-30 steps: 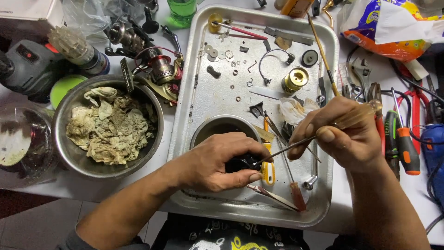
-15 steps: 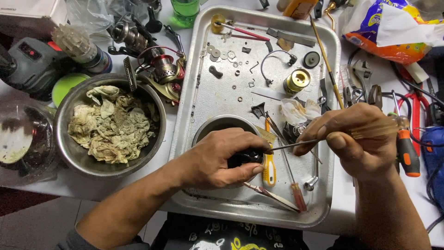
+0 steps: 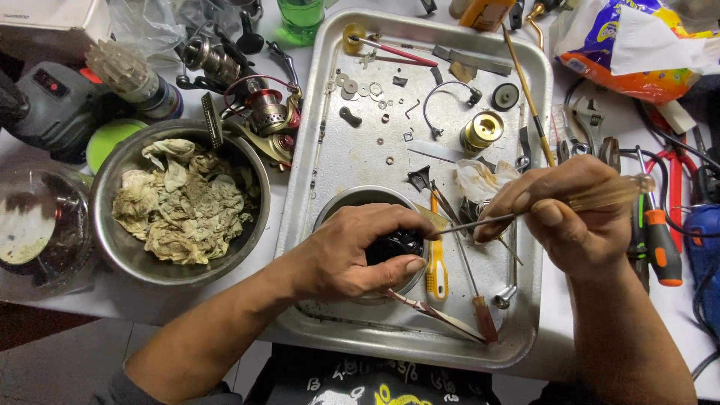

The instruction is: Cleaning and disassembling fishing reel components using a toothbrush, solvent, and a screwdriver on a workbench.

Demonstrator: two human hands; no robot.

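Barely shifted, left hand (image 3: 352,255) fingers stay clamped on a black part (image 3: 394,244), right hand (image 3: 570,217) fingers on a screwdriver (image 3: 525,214); orange-blue bag (image 3: 622,52) upper right.

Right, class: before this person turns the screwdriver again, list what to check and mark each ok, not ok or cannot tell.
1. Left hand grips the dark part over the small bowl: ok.
2. Right hand holds the screwdriver: ok.
3. Tip seated in a screw: cannot tell, fingers hide it.
4. Loose washers lie inside the tray: ok.
5. Tray space near the hands uncluttered: not ok, tools crowd it.
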